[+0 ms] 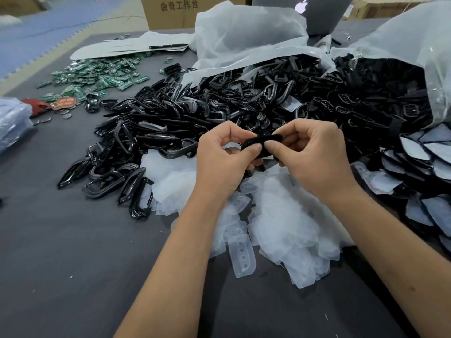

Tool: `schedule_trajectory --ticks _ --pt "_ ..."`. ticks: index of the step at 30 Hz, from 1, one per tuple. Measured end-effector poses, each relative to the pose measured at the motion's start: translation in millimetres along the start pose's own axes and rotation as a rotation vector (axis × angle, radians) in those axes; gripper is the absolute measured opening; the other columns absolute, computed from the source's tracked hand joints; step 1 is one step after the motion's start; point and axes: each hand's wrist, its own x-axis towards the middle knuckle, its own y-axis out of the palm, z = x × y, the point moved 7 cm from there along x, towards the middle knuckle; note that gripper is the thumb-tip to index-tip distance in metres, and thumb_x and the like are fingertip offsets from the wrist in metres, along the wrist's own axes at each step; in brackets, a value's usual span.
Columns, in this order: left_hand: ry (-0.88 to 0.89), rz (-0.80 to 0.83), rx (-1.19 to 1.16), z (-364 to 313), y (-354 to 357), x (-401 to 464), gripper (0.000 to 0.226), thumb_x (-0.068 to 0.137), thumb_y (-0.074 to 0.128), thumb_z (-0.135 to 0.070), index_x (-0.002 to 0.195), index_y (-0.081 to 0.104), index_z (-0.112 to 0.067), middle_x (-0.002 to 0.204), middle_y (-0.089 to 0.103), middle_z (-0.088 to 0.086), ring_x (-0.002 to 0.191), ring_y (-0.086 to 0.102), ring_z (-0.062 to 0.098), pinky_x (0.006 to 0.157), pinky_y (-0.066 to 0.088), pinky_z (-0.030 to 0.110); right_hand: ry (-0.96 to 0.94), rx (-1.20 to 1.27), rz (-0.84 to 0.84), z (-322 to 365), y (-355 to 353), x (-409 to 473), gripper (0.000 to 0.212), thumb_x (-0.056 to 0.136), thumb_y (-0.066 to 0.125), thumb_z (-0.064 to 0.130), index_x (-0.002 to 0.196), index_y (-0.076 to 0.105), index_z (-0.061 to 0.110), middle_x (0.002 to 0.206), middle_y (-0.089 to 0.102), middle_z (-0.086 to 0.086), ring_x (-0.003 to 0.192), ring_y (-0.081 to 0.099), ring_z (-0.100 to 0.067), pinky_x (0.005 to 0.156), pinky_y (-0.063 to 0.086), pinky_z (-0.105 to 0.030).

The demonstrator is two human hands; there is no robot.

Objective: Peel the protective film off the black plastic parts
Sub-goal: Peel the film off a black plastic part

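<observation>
Being held above the middle of a dark grey table [61, 252], one black plastic part [260, 140] is being pinched from both sides at once. It is being gripped at its left end by the left hand [220, 154], whose thumb and curled fingers are closed on it, and at its right end by the right hand [314, 154], whose thumb and forefinger are likewise being pressed together on the part. The two thumb tips are being kept just beside each other on its near edge; whether any film is being lifted there cannot be told.

Directly below the hands a heap of peeled clear film [280, 215] is being spread over the table, some pieces showing a row of round holes. Behind the hands a large pile of black parts [170, 123] is being spilled from an open clear plastic bag [244, 37]. A second bag [415, 45] of darker parts is lying at the right, and near it, at the right edge, a stack of film-covered flat parts [422, 157] is being kept. Green circuit boards [97, 74] are lying scattered at the far left, well apart from the hands, with a cardboard box [168, 11] and a laptop [314, 13] seen behind
</observation>
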Motion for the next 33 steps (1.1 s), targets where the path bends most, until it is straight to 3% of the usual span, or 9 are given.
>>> schedule_trajectory --ticks 4,6,10,13,16,20,24,28,33 --pt "0.055 -0.101 0.039 -3 -6 1 0.019 0.081 0.078 0.002 0.082 0.069 -0.014 0.08 0.074 0.009 0.058 0.072 0.031 0.052 0.053 0.03 -0.084 -0.183 -0.101 16 -5 -3 0.033 0.077 0.093 0.025 0.091 0.064 0.016 0.068 0.068 0.011 0.059 0.065 -0.005 0.058 0.049 -0.015" --pt "0.072 -0.181 0.025 -5 -14 1 0.019 0.081 0.077 0.002 0.083 0.069 -0.015 0.08 0.072 0.015 0.061 0.073 0.034 0.054 0.055 0.034 -0.205 -0.247 0.01 30 2 -5 0.03 0.078 0.092 0.025 0.085 0.065 0.016 0.069 0.065 0.013 0.06 0.061 -0.003 0.061 0.051 -0.021" --pt "0.092 -0.288 0.007 -6 -25 3 0.02 0.083 0.076 0.002 0.087 0.067 -0.015 0.084 0.072 0.01 0.064 0.075 0.027 0.059 0.057 0.042 -0.267 -0.527 0.582 34 45 -20 0.025 0.079 0.085 0.048 0.093 0.073 0.031 0.093 0.06 0.015 0.084 0.057 -0.007 0.078 0.053 -0.035" --pt "0.067 -0.299 -0.052 -4 -26 3 0.018 0.084 0.076 0.004 0.088 0.067 -0.012 0.082 0.07 0.003 0.063 0.075 0.024 0.055 0.055 0.032 -0.278 -0.711 0.628 35 49 -21 0.023 0.086 0.076 0.053 0.099 0.07 0.035 0.101 0.053 0.013 0.096 0.054 -0.012 0.081 0.05 -0.035" --pt "0.049 -0.307 -0.089 -3 -27 4 0.017 0.085 0.075 0.006 0.09 0.067 -0.008 0.083 0.069 0.007 0.061 0.074 0.021 0.055 0.051 0.023 -0.355 -0.771 0.556 41 46 -18 0.016 0.098 0.066 0.039 0.094 0.073 0.025 0.096 0.053 0.009 0.096 0.055 -0.018 0.077 0.05 -0.038" --pt "0.031 -0.296 -0.117 -3 -26 3 0.018 0.086 0.073 0.006 0.093 0.07 -0.01 0.084 0.069 0.007 0.061 0.073 0.02 0.059 0.055 0.026 -0.23 -0.189 0.292 40 20 -3 0.009 0.096 0.072 0.018 0.088 0.076 0.015 0.079 0.068 0.003 0.069 0.057 -0.006 0.065 0.047 -0.026" --pt "0.006 -0.258 -0.082 -3 -23 3 0.025 0.088 0.072 0.004 0.098 0.077 -0.017 0.088 0.072 0.005 0.062 0.069 0.017 0.058 0.055 0.027 0.156 0.391 0.201 10 6 6 0.017 0.093 0.07 -0.001 0.101 0.074 0.013 0.077 0.071 -0.003 0.063 0.061 -0.011 0.053 0.048 -0.022" --pt "0.011 -0.235 0.002 -3 -19 4 0.025 0.087 0.074 0.002 0.093 0.08 -0.022 0.09 0.074 0.001 0.056 0.052 0.005 0.053 0.049 0.021 0.289 0.529 0.25 -5 14 -1 0.026 0.09 0.067 -0.011 0.105 0.072 0.009 0.078 0.071 -0.002 0.071 0.067 -0.016 0.063 0.058 -0.027" --pt "0.043 -0.237 0.002 -6 -18 4 0.023 0.087 0.073 0.005 0.094 0.08 -0.016 0.088 0.072 -0.001 0.058 0.059 0.001 0.06 0.053 0.017 0.309 0.529 0.185 -9 14 -2 0.013 0.093 0.068 -0.006 0.088 0.072 0.006 0.077 0.075 -0.013 0.067 0.073 -0.025 0.058 0.06 -0.031"
